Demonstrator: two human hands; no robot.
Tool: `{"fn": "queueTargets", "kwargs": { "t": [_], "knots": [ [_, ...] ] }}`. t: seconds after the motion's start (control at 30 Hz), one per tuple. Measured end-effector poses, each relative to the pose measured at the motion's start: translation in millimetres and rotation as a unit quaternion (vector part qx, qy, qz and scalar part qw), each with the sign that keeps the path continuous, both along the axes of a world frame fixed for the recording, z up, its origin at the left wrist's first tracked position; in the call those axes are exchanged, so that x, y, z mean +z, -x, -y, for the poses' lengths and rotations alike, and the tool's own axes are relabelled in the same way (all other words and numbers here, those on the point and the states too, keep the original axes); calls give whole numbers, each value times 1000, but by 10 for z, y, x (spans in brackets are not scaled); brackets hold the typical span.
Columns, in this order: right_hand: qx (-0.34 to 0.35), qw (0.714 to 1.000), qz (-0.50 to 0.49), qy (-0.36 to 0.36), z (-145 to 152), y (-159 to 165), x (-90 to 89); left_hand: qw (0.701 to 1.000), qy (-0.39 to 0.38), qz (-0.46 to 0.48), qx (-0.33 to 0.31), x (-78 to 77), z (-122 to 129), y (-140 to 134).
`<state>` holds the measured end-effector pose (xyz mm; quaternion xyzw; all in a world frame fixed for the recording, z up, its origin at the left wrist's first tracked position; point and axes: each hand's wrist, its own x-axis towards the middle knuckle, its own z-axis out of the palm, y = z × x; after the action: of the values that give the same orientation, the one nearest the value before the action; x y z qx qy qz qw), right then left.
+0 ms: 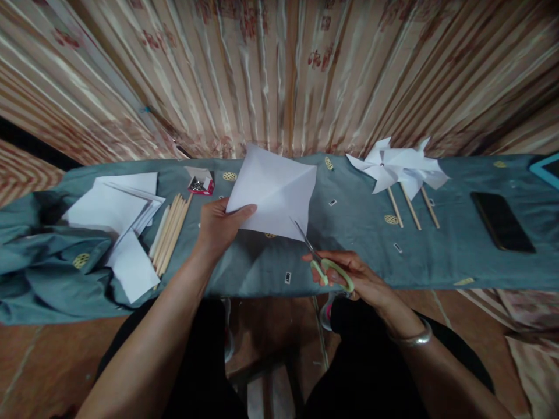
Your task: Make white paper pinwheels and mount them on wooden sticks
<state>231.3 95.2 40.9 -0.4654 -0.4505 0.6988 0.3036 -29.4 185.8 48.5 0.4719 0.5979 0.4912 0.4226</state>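
Observation:
A square sheet of white paper (275,189) with diagonal creases is held up over the cloth. My left hand (222,224) pinches its lower left corner, thumb on top. In my right hand (345,273) is a pair of scissors (317,256) with pale green handles, fingers through the loops. The blades reach the sheet's lower right corner, pointing up and left toward its middle. Whether they have cut into the paper I cannot tell.
Left of the sheet lie white papers (113,203), several wooden sticks (172,233) and an open red box (201,181) of small metal pieces. Rightward are paper pinwheels (393,164) on sticks and a black phone (502,221). A blue-edged object (544,169) sits at the far right.

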Motion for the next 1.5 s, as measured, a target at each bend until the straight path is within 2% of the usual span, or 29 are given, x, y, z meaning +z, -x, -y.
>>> {"fn": "queueTargets", "kwargs": {
  "t": [0.33, 0.57, 0.9, 1.23, 1.5],
  "knots": [
    [2, 1000, -7, -13, -10, 5, 20, 1000, -5, -1, -17, 66, 36, -33],
    [19, 1000, 18, -7, -5, -1, 62, 1000, -4, 20, -10, 39, 23, -13],
    [20, 999, 29, -26, -9, -14, 17, 1000, -1, 28, -12, 40, 34, -20],
    [0, 1000, 17, 10, -6, 9, 53, 1000, 7, 26, -12, 61, 48, -31],
    [-5, 999, -11, 37, -11, 16, 8, 999, -4, 36, -20, 38, 24, -19]
  ]
}}
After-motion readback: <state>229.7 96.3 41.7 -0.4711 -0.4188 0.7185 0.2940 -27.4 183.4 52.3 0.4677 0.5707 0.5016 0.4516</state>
